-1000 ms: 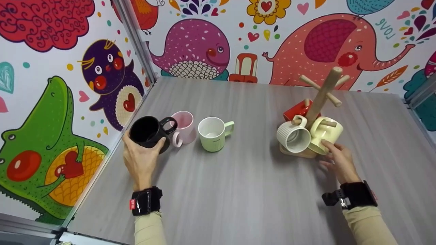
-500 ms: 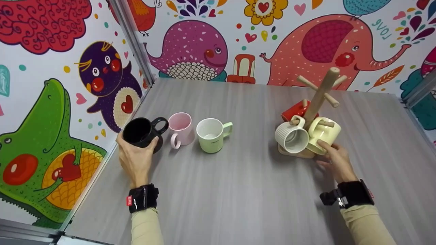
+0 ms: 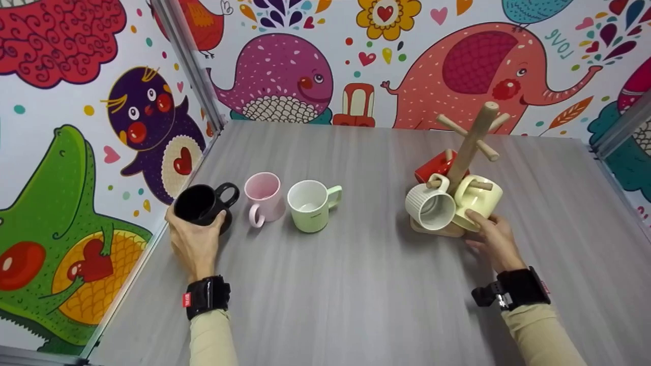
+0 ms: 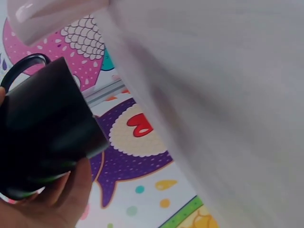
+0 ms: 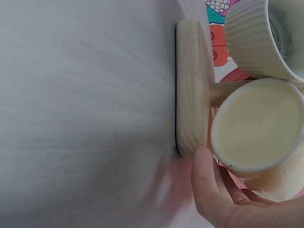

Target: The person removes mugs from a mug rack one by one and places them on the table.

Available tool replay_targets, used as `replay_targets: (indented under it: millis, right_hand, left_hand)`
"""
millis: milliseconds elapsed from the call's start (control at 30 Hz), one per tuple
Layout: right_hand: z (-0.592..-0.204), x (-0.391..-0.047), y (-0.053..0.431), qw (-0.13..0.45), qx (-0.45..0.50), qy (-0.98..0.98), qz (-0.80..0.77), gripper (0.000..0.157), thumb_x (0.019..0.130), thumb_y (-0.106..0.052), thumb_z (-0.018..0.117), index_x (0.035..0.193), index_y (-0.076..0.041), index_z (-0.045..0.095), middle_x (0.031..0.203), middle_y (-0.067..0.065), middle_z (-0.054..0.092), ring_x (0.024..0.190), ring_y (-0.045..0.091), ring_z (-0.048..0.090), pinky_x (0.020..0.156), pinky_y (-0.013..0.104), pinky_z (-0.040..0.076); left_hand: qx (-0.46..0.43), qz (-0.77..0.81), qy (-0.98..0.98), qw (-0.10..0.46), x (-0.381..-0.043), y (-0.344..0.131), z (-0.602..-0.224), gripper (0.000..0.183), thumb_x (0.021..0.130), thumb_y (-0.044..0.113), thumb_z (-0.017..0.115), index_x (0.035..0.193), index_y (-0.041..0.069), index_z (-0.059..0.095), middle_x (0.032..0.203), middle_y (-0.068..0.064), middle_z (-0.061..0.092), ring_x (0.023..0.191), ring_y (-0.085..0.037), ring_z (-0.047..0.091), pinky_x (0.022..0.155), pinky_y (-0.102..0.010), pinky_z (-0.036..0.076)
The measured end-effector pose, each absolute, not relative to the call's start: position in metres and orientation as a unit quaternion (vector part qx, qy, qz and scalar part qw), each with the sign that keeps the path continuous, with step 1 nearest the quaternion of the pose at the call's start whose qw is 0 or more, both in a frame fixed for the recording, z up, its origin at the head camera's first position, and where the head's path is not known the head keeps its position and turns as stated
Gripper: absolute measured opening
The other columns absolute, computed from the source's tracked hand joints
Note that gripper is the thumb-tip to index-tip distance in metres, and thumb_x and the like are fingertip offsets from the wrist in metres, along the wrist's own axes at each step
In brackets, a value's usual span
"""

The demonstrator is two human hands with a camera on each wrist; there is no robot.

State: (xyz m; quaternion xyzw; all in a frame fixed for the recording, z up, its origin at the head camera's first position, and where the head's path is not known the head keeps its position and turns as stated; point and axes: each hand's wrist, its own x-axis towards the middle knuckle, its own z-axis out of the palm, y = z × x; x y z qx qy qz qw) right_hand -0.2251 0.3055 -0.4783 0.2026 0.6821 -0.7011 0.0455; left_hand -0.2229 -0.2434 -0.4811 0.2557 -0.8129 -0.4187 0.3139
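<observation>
My left hand (image 3: 193, 244) grips the black mug (image 3: 216, 216) by its body, thumb on the near side, handle pointing to the right. In the left wrist view the black mug (image 4: 47, 118) looks held apart from the grey tabletop. At the right, my right hand (image 3: 493, 241) holds the pale yellow mug (image 3: 483, 201), which hangs by its handle from a peg of the wooden mug tree (image 3: 465, 152). The right wrist view shows the yellow mug's base (image 5: 259, 126), with fingers (image 5: 206, 183) close against its lower side.
A pink mug (image 3: 267, 201) and a light green mug (image 3: 311, 211) stand upright between the hands. On the tree also hang a white ribbed mug (image 3: 419, 206) and a red mug (image 3: 435, 166). Printed panels border the table (image 3: 356, 284) at the left and back.
My left hand has carried the black mug left, away from the pink mug. The right hand stays at the yellow mug. The whole head view has shifted slightly.
</observation>
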Motion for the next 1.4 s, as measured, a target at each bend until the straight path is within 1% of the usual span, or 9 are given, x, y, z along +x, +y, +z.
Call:
replay_targets:
  millis: [167, 267, 500, 633, 767, 1000, 1200, 1400]
  right_hand:
    - [-0.480, -0.227, 0.303, 0.045, 0.199, 0.687, -0.698, 0.078, 0.100, -0.031, 0.062, 0.150, 0.011, 0.019, 0.113, 0.005, 0.047, 0.089, 0.010, 0.059, 0.078, 0.030, 0.057]
    - [-0.480, -0.227, 0.305, 0.042, 0.200, 0.689, -0.695, 0.079, 0.100, -0.032, 0.061, 0.151, 0.011, 0.018, 0.114, 0.005, 0.047, 0.089, 0.011, 0.060, 0.078, 0.029, 0.057]
    - [-0.481, -0.228, 0.307, 0.036, 0.203, 0.681, -0.703, 0.068, 0.099, -0.031, 0.063, 0.144, 0.007, 0.029, 0.107, 0.002, 0.051, 0.084, 0.011, 0.063, 0.074, 0.029, 0.058]
    - [-0.481, -0.229, 0.307, 0.034, 0.208, 0.676, -0.706, 0.063, 0.099, -0.031, 0.065, 0.140, 0.004, 0.033, 0.105, 0.002, 0.053, 0.080, 0.012, 0.065, 0.069, 0.028, 0.057]
    - [-0.481, -0.228, 0.306, 0.028, 0.207, 0.682, -0.701, 0.058, 0.099, -0.031, 0.064, 0.137, 0.004, 0.036, 0.106, 0.003, 0.052, 0.080, 0.012, 0.065, 0.070, 0.028, 0.057]
    - [-0.480, -0.228, 0.305, 0.028, 0.206, 0.687, -0.696, 0.065, 0.100, -0.031, 0.063, 0.142, 0.007, 0.030, 0.120, 0.010, 0.045, 0.086, 0.011, 0.063, 0.075, 0.030, 0.058]
    - [-0.479, -0.227, 0.303, 0.027, 0.207, 0.694, -0.689, 0.071, 0.100, -0.032, 0.063, 0.145, 0.010, 0.027, 0.122, 0.013, 0.043, 0.086, 0.011, 0.062, 0.075, 0.029, 0.058]
    - [-0.480, -0.228, 0.303, 0.028, 0.214, 0.701, -0.680, 0.073, 0.099, -0.033, 0.062, 0.146, 0.009, 0.026, 0.124, 0.012, 0.042, 0.087, 0.010, 0.060, 0.072, 0.027, 0.057]
  left_hand:
    - [0.266, -0.423, -0.811, 0.304, -0.223, -0.248, -0.487, 0.100, 0.074, 0.027, 0.092, 0.149, 0.002, 0.032, 0.142, -0.028, 0.049, 0.129, -0.049, 0.049, 0.107, -0.058, 0.037]
    - [0.269, -0.424, -0.813, 0.295, -0.226, -0.249, -0.489, 0.100, 0.074, 0.027, 0.092, 0.149, 0.001, 0.031, 0.143, -0.029, 0.049, 0.130, -0.050, 0.048, 0.107, -0.058, 0.037]
    - [0.271, -0.420, -0.813, 0.298, -0.234, -0.252, -0.493, 0.099, 0.074, 0.028, 0.092, 0.146, -0.001, 0.032, 0.140, -0.032, 0.050, 0.128, -0.051, 0.049, 0.105, -0.058, 0.038]
    - [0.272, -0.417, -0.815, 0.298, -0.238, -0.255, -0.496, 0.098, 0.074, 0.027, 0.091, 0.146, -0.002, 0.031, 0.139, -0.033, 0.049, 0.127, -0.051, 0.049, 0.105, -0.059, 0.037]
    - [0.270, -0.419, -0.817, 0.291, -0.242, -0.257, -0.498, 0.099, 0.075, 0.026, 0.091, 0.147, -0.002, 0.029, 0.141, -0.033, 0.047, 0.128, -0.052, 0.048, 0.106, -0.060, 0.037]
    - [0.277, -0.423, -0.818, 0.274, -0.249, -0.258, -0.499, 0.100, 0.075, 0.023, 0.091, 0.149, -0.003, 0.028, 0.142, -0.034, 0.046, 0.129, -0.052, 0.046, 0.107, -0.061, 0.035]
    - [0.280, -0.421, -0.820, 0.267, -0.254, -0.260, -0.501, 0.101, 0.074, 0.022, 0.090, 0.149, -0.003, 0.028, 0.140, -0.035, 0.048, 0.128, -0.053, 0.047, 0.105, -0.062, 0.036]
    - [0.286, -0.415, -0.827, 0.248, -0.258, -0.261, -0.502, 0.101, 0.075, 0.022, 0.089, 0.148, -0.006, 0.026, 0.138, -0.038, 0.048, 0.126, -0.056, 0.047, 0.104, -0.063, 0.036]
